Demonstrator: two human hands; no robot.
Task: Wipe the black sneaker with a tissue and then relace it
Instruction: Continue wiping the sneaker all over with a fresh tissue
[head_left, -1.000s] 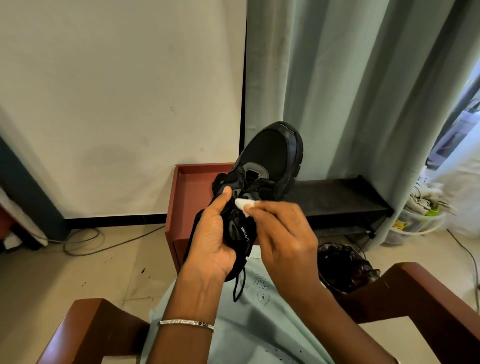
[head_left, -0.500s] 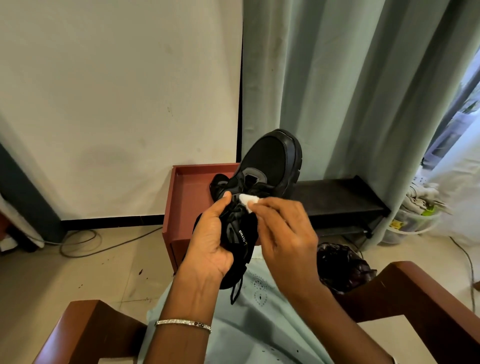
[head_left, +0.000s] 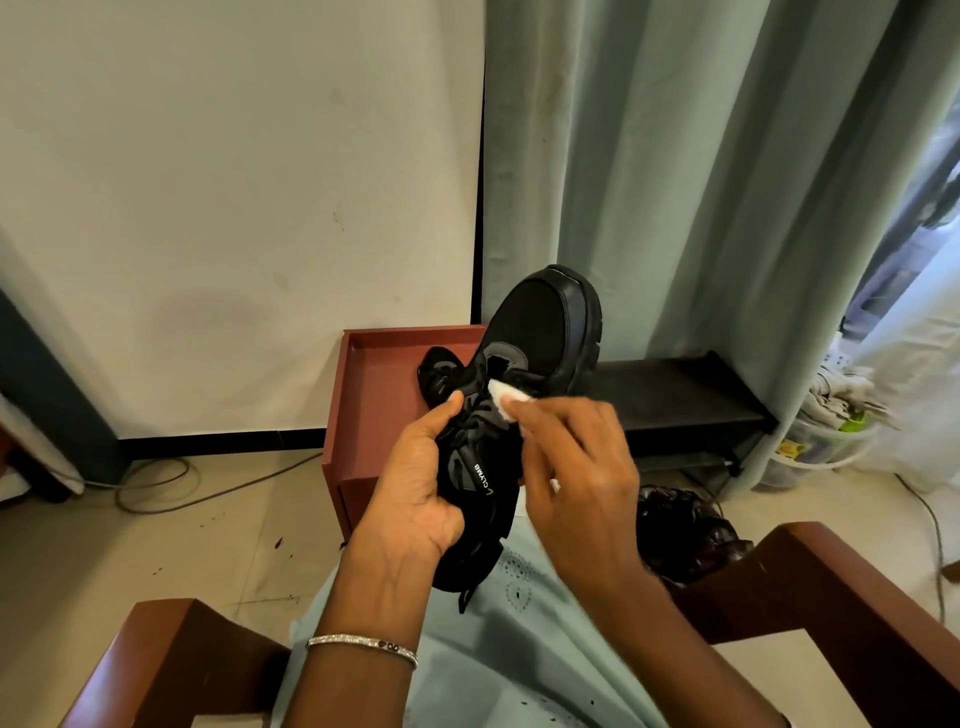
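The black sneaker (head_left: 540, 332) is held up over my lap, toe pointing away and up. My left hand (head_left: 415, 483) grips it round the heel and side, thumb on the lace area. My right hand (head_left: 576, 467) pinches a folded white tissue (head_left: 504, 396) and presses it on the laces near the tongue. A lace end (head_left: 467, 597) dangles below the heel.
A second black shoe (head_left: 439, 374) lies on a red-brown stand (head_left: 374, 395) behind. A low black shoe rack (head_left: 675, 395) stands under the grey-green curtain (head_left: 675, 182). A black plastic bag (head_left: 685, 530) sits on the floor, wooden armrests (head_left: 857, 597) flank my lap, and cables (head_left: 156, 483) lie at left.
The tissue in my right hand has slid up the lace area toward the toe. The sneaker and left hand have kept almost the same place.
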